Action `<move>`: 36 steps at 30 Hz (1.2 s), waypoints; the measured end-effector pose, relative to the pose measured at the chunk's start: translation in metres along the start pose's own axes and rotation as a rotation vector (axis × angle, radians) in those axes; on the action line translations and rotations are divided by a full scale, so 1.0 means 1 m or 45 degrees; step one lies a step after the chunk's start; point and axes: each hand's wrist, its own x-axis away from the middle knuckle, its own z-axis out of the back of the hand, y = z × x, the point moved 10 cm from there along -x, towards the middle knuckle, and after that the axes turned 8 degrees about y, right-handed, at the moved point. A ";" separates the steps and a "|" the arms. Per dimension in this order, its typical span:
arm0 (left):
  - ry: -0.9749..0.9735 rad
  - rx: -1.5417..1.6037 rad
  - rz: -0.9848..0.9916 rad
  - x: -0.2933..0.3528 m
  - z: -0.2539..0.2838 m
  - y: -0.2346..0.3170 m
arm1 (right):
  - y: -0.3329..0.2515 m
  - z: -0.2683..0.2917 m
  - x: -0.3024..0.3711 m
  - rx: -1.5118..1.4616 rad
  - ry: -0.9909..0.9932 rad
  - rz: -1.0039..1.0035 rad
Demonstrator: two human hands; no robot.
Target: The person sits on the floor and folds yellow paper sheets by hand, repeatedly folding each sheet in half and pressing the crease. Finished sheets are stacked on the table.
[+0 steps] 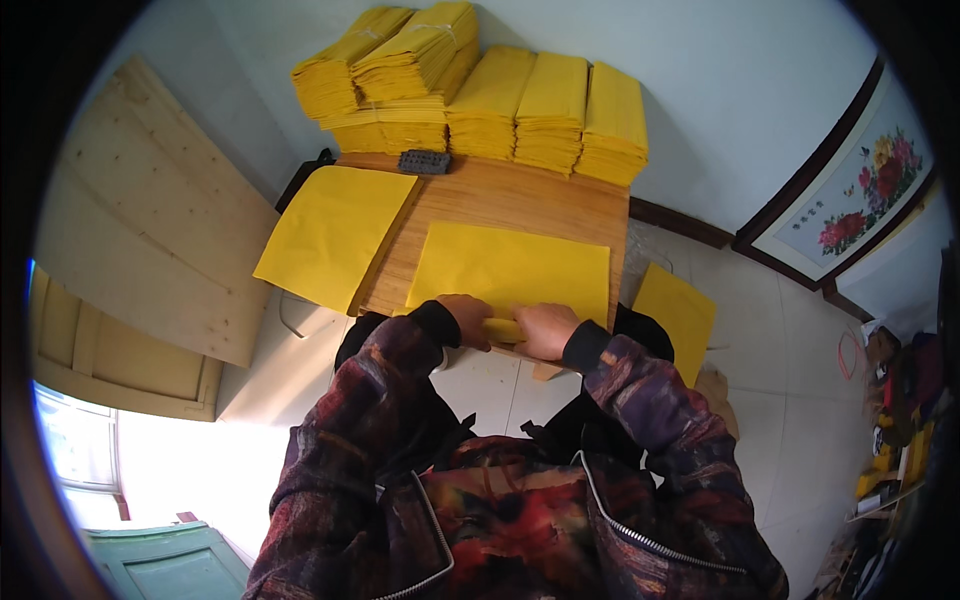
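A yellow paper sheet [510, 268] lies flat on the wooden table [500, 198] in front of me. My left hand [468, 318] and my right hand [545, 328] sit side by side on the sheet's near edge, fingers curled over a folded strip of it. A second stack of yellow sheets [333, 232] lies at the table's left, overhanging the edge.
Tall stacks of folded yellow paper [480, 85] fill the table's far side against the white wall, with a small dark block [424, 161] before them. More yellow sheets [680, 315] lie low at the right. Wooden boards [150, 220] lean at left; a framed flower picture [860, 190] stands at right.
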 end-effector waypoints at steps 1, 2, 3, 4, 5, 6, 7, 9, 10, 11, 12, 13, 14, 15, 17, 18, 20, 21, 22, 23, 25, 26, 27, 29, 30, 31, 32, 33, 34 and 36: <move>0.153 -0.069 -0.040 0.004 0.008 0.007 | 0.005 -0.005 -0.002 -0.111 -0.117 -0.036; 0.304 -0.138 -0.081 0.009 0.016 0.013 | 0.006 -0.002 -0.005 -0.205 -0.137 -0.018; 0.393 -0.176 -0.085 0.012 0.020 0.017 | 0.008 -0.001 -0.006 -0.286 -0.183 -0.014; 0.479 -0.210 -0.087 0.015 0.024 0.020 | 0.008 -0.004 -0.005 -0.357 -0.237 -0.035; 0.552 -0.229 -0.084 0.019 0.027 0.022 | 0.007 -0.003 -0.003 -0.226 -0.211 -0.008; 0.418 -0.199 -0.002 0.017 0.018 0.014 | 0.004 0.004 -0.002 -0.078 -0.082 0.036; 0.270 -0.154 0.081 0.015 0.009 0.006 | -0.001 0.009 0.001 0.084 0.047 0.069; 0.063 -0.022 0.103 0.012 -0.001 0.000 | -0.015 0.020 0.006 0.295 0.307 0.135; 0.004 0.062 0.043 0.010 0.000 0.001 | -0.014 0.016 0.006 0.289 0.266 0.102; -0.076 0.120 0.014 0.010 -0.002 0.003 | -0.011 0.012 0.005 0.273 0.231 0.063; -0.006 0.036 0.020 0.010 0.003 0.003 | -0.006 0.011 0.003 0.256 0.198 0.022; 0.043 -0.070 0.061 0.010 0.005 0.002 | -0.005 0.005 -0.001 0.110 0.097 0.032; 0.091 -0.176 0.103 0.012 0.008 0.000 | -0.003 0.001 -0.004 -0.038 -0.005 0.044; 0.164 -0.217 0.105 0.014 0.012 0.002 | -0.001 -0.006 -0.005 -0.152 -0.146 0.024; 0.307 -0.294 0.113 0.016 0.021 0.004 | -0.001 -0.002 -0.004 -0.292 -0.167 0.058; 0.225 -0.259 0.161 0.017 0.014 0.000 | -0.002 -0.003 -0.001 -0.325 -0.194 0.053; 0.064 -0.182 0.254 0.018 0.003 -0.011 | -0.006 0.012 0.003 0.081 0.087 0.104; 0.020 -0.128 0.189 0.017 0.001 -0.009 | -0.011 0.020 0.006 0.292 0.232 0.122; -0.026 -0.075 0.122 0.017 -0.001 -0.007 | -0.011 0.018 0.007 0.300 0.226 0.101; -0.075 -0.022 0.054 0.017 -0.004 -0.003 | -0.010 0.018 0.007 0.307 0.220 0.077; 0.114 -0.080 0.067 0.017 0.009 -0.003 | -0.005 0.014 0.006 0.181 0.131 0.042; 0.209 -0.111 0.076 0.018 0.015 -0.003 | -0.002 0.011 0.004 0.051 0.052 0.034; 0.282 -0.158 0.060 0.019 0.018 0.001 | 0.001 0.008 0.003 -0.065 -0.033 0.021; 0.415 -0.249 0.040 0.021 0.024 0.008 | -0.003 0.007 0.002 -0.144 -0.063 0.062; 0.349 -0.249 0.094 0.020 0.019 0.003 | -0.002 0.004 0.003 -0.126 -0.106 0.044; 0.263 -0.243 0.155 0.019 0.014 -0.003 | -0.006 0.011 0.003 -0.022 0.007 0.076; 0.176 -0.236 0.212 0.019 0.008 -0.009 | -0.008 0.014 0.006 0.129 0.100 0.067; 0.137 -0.180 0.177 0.019 0.007 -0.008 | -0.010 0.019 0.008 0.268 0.197 0.059; 0.099 -0.125 0.140 0.019 0.006 -0.008 | -0.010 0.017 0.008 0.273 0.190 0.041; 0.124 -0.087 0.098 0.019 0.009 -0.004 | -0.008 0.019 0.008 0.241 0.210 0.018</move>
